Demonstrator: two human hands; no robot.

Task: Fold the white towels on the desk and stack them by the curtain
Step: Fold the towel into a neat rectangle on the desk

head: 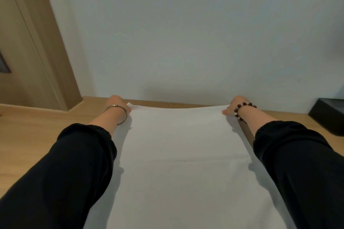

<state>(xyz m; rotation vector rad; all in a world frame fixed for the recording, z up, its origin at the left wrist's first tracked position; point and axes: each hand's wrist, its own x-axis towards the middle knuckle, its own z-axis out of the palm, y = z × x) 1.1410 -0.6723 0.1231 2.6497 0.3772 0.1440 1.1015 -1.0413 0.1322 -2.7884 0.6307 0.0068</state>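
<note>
While both arms reach forward over the desk point(37, 126), the white towel point(182, 154) lies spread flat down its middle, running from the near edge almost to the far edge where the desk meets the wall point(186, 33). The left hand point(116, 103) grips the towel's far left corner, a small point of cloth showing just beside it; its fingers curl away behind the back of the hand, so how they lie on the cloth cannot be told. The right hand point(235, 103) pinches the far right corner, with the thumb point(225, 112) resting on top of the towel and the other fingers hidden beyond. Between the two hands the far hem sags in a shallow curve. A silver bangle point(116, 107) sits on the left wrist and a bead bracelet point(242, 109) on the right, and both forearms wear black sleeves point(74, 163). A black box point(327, 115) stands at the desk's right edge, apart from the towel. A wooden door frame point(37, 42) rises at the far left corner.
</note>
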